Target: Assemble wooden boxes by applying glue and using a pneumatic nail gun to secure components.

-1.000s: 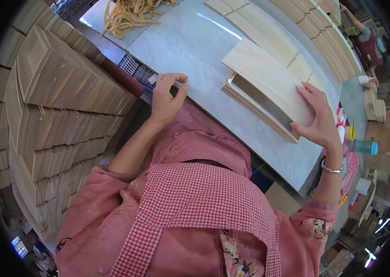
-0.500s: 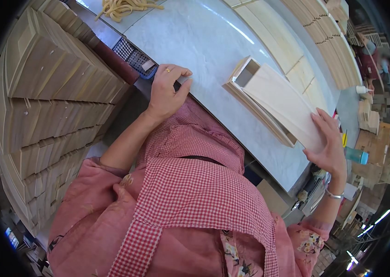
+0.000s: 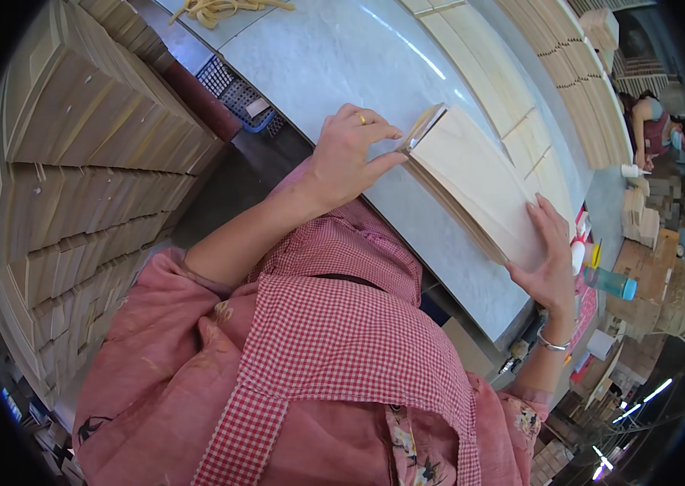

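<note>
A shallow wooden box (image 3: 457, 204) lies aslant on the pale table. Over its open top rests a thin, pale wooden panel (image 3: 472, 162), covering nearly all of it; a narrow dark gap shows at the far left end. My right hand (image 3: 549, 263) grips the panel's near right end, thumb on the near edge and fingers on the far edge. At the box's left end is my left hand (image 3: 350, 154), thumb and forefinger apart, their tips at the box's corner. Whether those tips touch the wood is hard to tell.
Flat wooden boards (image 3: 512, 121) line the table's far side, with stacked slats (image 3: 577, 73) beyond. Tall stacks of wooden pieces (image 3: 91, 138) rise at left. A blue basket (image 3: 257, 113) sits by the table edge. A teal bottle (image 3: 610, 283) stands right; a person (image 3: 657, 134) works farther off.
The panel has shifted left and down over the box, covering the opening that showed. My left hand moved right to the box's end; my right hand moved slightly left with the panel.
</note>
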`<action>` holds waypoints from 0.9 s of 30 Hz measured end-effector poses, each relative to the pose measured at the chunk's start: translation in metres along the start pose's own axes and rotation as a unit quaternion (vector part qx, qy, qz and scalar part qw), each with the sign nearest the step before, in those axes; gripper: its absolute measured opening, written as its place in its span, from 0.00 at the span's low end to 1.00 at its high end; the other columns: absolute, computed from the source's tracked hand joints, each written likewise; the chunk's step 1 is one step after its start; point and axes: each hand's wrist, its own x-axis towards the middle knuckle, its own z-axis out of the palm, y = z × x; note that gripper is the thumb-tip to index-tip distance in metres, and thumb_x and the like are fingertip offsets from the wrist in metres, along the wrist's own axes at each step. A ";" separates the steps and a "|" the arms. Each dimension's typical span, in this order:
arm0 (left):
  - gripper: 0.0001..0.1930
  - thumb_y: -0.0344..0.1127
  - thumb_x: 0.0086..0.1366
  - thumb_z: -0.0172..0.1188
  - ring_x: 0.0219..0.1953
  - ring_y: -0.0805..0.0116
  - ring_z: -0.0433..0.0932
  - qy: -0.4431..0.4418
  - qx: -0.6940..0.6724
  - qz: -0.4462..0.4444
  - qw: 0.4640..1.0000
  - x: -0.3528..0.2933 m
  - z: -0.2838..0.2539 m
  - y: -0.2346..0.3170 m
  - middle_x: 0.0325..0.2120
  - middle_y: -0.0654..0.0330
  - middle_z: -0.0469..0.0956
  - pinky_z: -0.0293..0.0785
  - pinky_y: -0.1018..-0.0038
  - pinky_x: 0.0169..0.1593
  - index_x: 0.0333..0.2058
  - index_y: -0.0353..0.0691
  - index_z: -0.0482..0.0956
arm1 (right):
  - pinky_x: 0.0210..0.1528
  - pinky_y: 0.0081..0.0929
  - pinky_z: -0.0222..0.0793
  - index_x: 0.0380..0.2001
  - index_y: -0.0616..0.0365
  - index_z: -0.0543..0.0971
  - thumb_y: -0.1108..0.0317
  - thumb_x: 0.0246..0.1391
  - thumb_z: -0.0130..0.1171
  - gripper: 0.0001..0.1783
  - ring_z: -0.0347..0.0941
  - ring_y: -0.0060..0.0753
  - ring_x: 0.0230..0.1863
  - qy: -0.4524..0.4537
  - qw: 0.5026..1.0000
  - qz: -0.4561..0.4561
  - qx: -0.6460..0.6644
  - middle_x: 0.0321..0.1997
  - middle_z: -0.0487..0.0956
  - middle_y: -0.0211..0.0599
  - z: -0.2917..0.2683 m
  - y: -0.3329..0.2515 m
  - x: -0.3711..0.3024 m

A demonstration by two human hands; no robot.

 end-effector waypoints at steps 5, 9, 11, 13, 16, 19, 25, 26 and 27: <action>0.12 0.33 0.56 0.71 0.44 0.64 0.73 -0.012 0.015 -0.012 1.000 0.002 0.002 0.006 0.37 0.61 0.81 0.70 0.71 0.51 0.40 0.40 0.87 | 0.71 0.42 0.60 0.62 0.55 0.74 0.74 0.25 0.71 0.50 0.65 0.50 0.68 -0.003 1.000 -0.003 0.018 0.70 0.70 0.43 0.008 0.004 0.010; 0.11 0.33 0.56 0.71 0.43 0.65 0.73 -0.025 0.032 -0.012 0.999 0.005 0.002 0.009 0.37 0.62 0.81 0.68 0.70 0.52 0.39 0.40 0.87 | 0.71 0.41 0.60 0.63 0.55 0.73 0.74 0.26 0.71 0.50 0.65 0.50 0.68 -0.003 1.000 -0.001 0.024 0.70 0.70 0.43 0.013 0.010 0.014; 0.10 0.33 0.57 0.71 0.43 0.67 0.73 -0.033 0.054 -0.008 0.998 0.007 0.002 0.012 0.37 0.62 0.81 0.67 0.70 0.52 0.39 0.41 0.88 | 0.71 0.41 0.60 0.63 0.55 0.73 0.74 0.26 0.72 0.50 0.65 0.50 0.68 -0.005 1.000 -0.006 0.022 0.70 0.70 0.43 0.014 0.013 0.014; 0.10 0.33 0.57 0.71 0.42 0.67 0.73 -0.044 0.062 -0.002 0.997 0.009 0.003 0.014 0.37 0.63 0.81 0.66 0.70 0.53 0.38 0.41 0.88 | 0.71 0.40 0.60 0.63 0.55 0.73 0.74 0.26 0.72 0.50 0.65 0.50 0.68 -0.003 1.000 -0.001 0.023 0.70 0.70 0.43 0.017 0.017 0.015; 0.09 0.34 0.57 0.70 0.41 0.69 0.74 -0.039 0.094 0.036 0.994 0.011 0.001 0.014 0.35 0.64 0.81 0.64 0.69 0.54 0.37 0.41 0.88 | 0.71 0.39 0.60 0.64 0.55 0.72 0.73 0.28 0.71 0.50 0.65 0.48 0.69 -0.007 1.000 -0.008 0.025 0.70 0.70 0.42 0.020 0.019 0.013; 0.08 0.34 0.57 0.71 0.41 0.69 0.74 -0.043 0.117 0.062 0.990 0.011 0.001 0.016 0.34 0.65 0.81 0.64 0.69 0.54 0.36 0.41 0.88 | 0.71 0.38 0.61 0.64 0.55 0.72 0.72 0.29 0.71 0.49 0.66 0.47 0.69 -0.005 1.000 -0.003 0.022 0.70 0.70 0.42 0.027 0.026 0.013; 0.08 0.34 0.57 0.71 0.40 0.69 0.74 -0.049 0.161 0.091 0.982 0.018 -0.001 0.020 0.33 0.66 0.81 0.64 0.69 0.53 0.35 0.41 0.88 | 0.71 0.36 0.61 0.65 0.54 0.71 0.70 0.31 0.71 0.49 0.66 0.46 0.69 -0.002 1.000 0.001 0.000 0.70 0.70 0.40 0.033 0.034 0.008; 0.07 0.34 0.57 0.71 0.40 0.69 0.74 -0.052 0.163 0.086 0.981 0.018 -0.001 0.021 0.32 0.66 0.81 0.64 0.69 0.53 0.35 0.40 0.88 | 0.71 0.36 0.61 0.65 0.53 0.70 0.69 0.31 0.71 0.49 0.66 0.46 0.69 -0.004 1.000 -0.001 -0.002 0.70 0.70 0.40 0.034 0.036 0.007; 0.07 0.33 0.57 0.71 0.40 0.69 0.74 -0.055 0.166 0.080 0.981 0.018 0.000 0.022 0.32 0.66 0.81 0.64 0.69 0.53 0.35 0.40 0.88 | 0.71 0.36 0.61 0.66 0.53 0.70 0.69 0.31 0.71 0.50 0.66 0.46 0.69 -0.007 1.000 -0.004 -0.004 0.71 0.70 0.40 0.035 0.038 0.006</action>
